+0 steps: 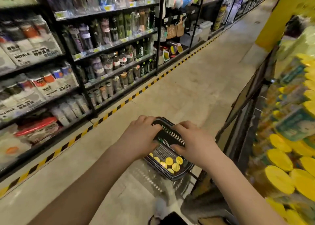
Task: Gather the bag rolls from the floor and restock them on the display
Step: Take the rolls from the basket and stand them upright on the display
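Head view: left hand (pixel 142 134) and right hand (pixel 193 140) both grip the top edge of the black basket (pixel 180 175). The bag rolls (pixel 173 164) stand yellow ends up inside it, just below the right hand. Judgement: hold the basket level, bring it beside the display (pixel 279 158) right of the right hand, then free one hand for shelving.

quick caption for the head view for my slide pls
Left hand and right hand grip a black basket of yellow-ended bag rolls beside the display in a shop aisle.
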A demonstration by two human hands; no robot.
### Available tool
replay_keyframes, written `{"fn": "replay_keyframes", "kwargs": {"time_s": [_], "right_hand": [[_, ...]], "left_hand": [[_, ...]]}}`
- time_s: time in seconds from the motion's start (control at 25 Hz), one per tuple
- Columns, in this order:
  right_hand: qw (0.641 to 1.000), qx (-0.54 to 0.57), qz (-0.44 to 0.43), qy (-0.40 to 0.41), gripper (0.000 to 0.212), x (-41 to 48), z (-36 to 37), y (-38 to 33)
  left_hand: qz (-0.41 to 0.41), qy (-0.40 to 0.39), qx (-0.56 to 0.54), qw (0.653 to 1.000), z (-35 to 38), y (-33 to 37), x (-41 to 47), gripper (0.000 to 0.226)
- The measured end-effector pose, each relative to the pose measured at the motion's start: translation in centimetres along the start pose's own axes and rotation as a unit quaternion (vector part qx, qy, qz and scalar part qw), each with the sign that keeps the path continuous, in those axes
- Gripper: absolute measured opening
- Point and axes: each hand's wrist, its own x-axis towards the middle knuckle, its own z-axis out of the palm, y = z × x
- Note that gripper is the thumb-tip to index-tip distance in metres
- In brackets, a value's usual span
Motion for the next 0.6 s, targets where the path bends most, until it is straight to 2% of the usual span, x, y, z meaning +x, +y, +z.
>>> {"fn": "replay_keyframes", "kwargs": {"time_s": [0.4, 0.6], "right_hand": [[0.997, 0.037, 0.041, -0.048, 0.064, 18.2, 5.6, 8.1], [0.99, 0.067, 0.072, -0.103, 0.061, 22.7, 12.0, 11.4]], "left_hand": [[0.005, -0.099, 0.008, 0.995, 6.6, -7.7, 17.9, 0.052], [0.009, -0.16, -0.011, 0.987, 13.2, -10.4, 23.8, 0.053]]}}
